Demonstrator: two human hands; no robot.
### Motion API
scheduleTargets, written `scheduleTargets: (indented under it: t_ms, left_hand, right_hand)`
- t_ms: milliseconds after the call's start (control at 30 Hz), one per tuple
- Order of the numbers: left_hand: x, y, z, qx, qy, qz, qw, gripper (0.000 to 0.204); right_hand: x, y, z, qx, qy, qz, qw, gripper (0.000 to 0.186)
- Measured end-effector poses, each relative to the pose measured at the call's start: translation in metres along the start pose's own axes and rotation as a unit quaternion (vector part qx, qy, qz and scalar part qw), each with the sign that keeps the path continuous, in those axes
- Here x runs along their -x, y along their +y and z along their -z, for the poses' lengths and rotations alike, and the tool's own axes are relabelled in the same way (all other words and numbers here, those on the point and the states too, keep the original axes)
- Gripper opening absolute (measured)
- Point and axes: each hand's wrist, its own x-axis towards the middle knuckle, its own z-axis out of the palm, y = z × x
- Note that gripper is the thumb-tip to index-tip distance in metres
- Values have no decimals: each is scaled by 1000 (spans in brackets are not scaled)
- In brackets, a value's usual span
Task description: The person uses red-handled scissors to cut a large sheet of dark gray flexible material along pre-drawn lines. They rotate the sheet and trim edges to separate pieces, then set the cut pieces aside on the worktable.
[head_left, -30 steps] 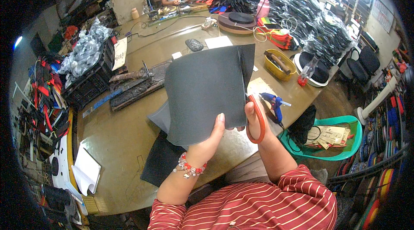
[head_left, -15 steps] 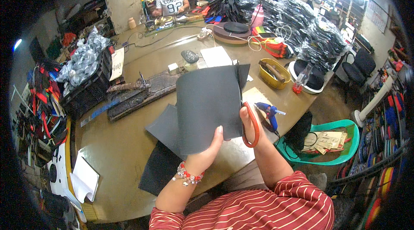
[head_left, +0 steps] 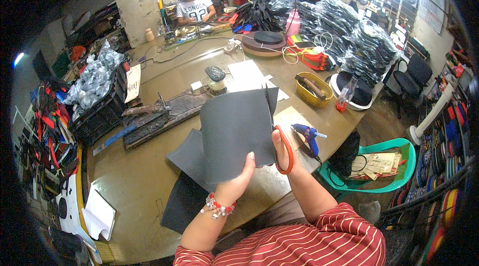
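Note:
A dark grey flexible sheet (head_left: 234, 131) is held up over the table, its surface bowed. My left hand (head_left: 237, 181) grips its lower edge, thumb laid on the near face and fingers hidden behind. At the sheet's right edge, my right hand (head_left: 281, 151) is closed around scissors with red handles (head_left: 289, 151). The sheet covers the blades, so I cannot see how far apart they are. Beneath lie another grey sheet (head_left: 188, 156) and a black piece (head_left: 183, 201) on the table.
A blue glue gun (head_left: 308, 139) lies right of my hands, near a yellow bowl of tools (head_left: 313, 100). Left are a dark board (head_left: 169, 119) and a black crate (head_left: 100, 122). A green tub (head_left: 406, 176) stands beyond the table's right edge. Two people are across the table.
Both hands, with the sheet and scissors, sit slightly lower and further left in view. The person at the far right has lowered their hands from their head to beside the shoulders.

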Motion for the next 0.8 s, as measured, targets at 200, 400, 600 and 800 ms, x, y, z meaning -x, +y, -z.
scheduleTargets:
  t_ms: [200, 400, 600, 800]
  left_hand:
    - [-1, -2, 0, 13, 1, 17, 1000, 24]
    - [-13, -8, 19, -16, 33, 69, 997, 31]
    - [-41, -10, 144, 121, 295, 255, 913, 42]
    - [10, -25, 287, 151, 313, 197, 917, 18]
  right_hand:
    - [-1, -4, -1, 3, -11, -62, 998, 55]
    - [-2, 21, 1, -94, -47, -125, 987, 49]
    - [4, 102, 15, 21, -50, -215, 975, 30]
    - [11, 155, 27, -200, -48, -207, 956, 29]
